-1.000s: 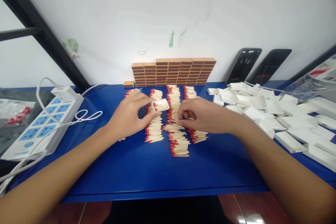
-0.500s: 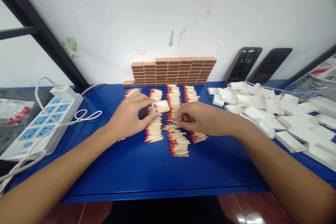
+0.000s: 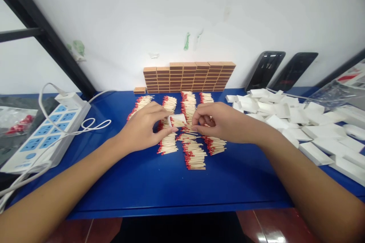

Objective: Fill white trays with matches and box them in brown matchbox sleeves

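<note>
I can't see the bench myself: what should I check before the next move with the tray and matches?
1. White tray gripped between left hand thumb and fingers: ok.
2. Tray opening faces up, a few matches inside: ok.
3. Right hand close beside the tray: ok.
4. Matches pinched in right hand: cannot tell, fingers hide them.
5. Match rows lying on blue table below both hands: ok.
6. Rows tidy: not ok, some matches lie crosswise under the tray.
</note>
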{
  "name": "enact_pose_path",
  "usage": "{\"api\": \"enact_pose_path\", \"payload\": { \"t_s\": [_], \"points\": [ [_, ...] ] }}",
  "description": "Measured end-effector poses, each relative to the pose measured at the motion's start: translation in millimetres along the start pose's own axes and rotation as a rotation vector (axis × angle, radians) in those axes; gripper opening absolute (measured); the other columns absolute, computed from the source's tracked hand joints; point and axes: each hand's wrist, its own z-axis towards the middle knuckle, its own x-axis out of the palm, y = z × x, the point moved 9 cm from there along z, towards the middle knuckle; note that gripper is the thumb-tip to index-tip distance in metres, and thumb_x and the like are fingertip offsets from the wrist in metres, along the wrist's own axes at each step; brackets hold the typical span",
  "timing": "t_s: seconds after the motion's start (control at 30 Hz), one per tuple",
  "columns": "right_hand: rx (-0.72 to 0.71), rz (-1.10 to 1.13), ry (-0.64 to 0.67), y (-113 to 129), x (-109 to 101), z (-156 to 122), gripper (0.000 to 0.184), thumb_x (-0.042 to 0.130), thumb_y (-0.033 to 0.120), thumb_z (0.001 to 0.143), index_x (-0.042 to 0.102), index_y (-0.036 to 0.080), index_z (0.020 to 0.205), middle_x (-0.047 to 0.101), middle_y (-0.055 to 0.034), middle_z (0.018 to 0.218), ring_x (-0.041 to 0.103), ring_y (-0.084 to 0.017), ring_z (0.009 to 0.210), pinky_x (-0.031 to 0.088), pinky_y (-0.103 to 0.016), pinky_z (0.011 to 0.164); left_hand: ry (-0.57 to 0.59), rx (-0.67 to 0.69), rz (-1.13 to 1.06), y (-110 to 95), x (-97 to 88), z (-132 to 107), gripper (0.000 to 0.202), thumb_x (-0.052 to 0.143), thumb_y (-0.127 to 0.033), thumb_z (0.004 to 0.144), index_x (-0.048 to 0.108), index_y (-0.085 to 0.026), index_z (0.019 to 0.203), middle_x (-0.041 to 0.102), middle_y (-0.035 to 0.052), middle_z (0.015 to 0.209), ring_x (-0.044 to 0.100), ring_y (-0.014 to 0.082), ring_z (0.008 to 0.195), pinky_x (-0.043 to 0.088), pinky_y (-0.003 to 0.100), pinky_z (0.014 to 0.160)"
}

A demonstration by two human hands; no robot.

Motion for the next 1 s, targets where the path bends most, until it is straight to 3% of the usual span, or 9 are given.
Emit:
{"api": "enact_pose_path", "payload": {
  "t_s": [0.27,0.63,1.0],
  "points": [
    [-0.087,-0.011,-0.096,14,-4,2,0.014,0.07,0.031,0.094,0.072,0.021,0.085,0.061,0.0011,0.07,0.052,-0.014,0.066,0.038,-0.03,0.061,0.028,0.087,-0.103,-18,3.1,-1,0.036,0.072,-0.044,0.097,0.071,-0.017,0.12,0.073,0.0084,0.097,0.063,0.0234,0.093,0.052,0.04,0.087],
    [-0.07,0.081,-0.12,13,5,3,0.015,0.071,0.032,0.094,0.071,0.021,0.085,0.06,0.002,0.07,0.048,-0.012,0.061,0.035,-0.028,0.056,0.027,0.08,-0.099,-18,3.6,-1,0.036,0.071,-0.047,0.097,0.072,-0.017,0.117,0.073,0.0088,0.098,0.063,0.0241,0.094,0.053,0.04,0.087],
    [-0.125,0.037,-0.199,19,-2,3,0.014,0.072,0.029,0.093,0.071,0.02,0.083,0.059,0.0021,0.07,0.047,-0.012,0.062,0.036,-0.027,0.057,0.037,0.083,-0.109,-18,4.0,-1,0.036,0.072,-0.044,0.096,0.071,-0.015,0.118,0.072,0.0078,0.096,0.061,0.0226,0.092,0.052,0.039,0.086]
  ]
}}
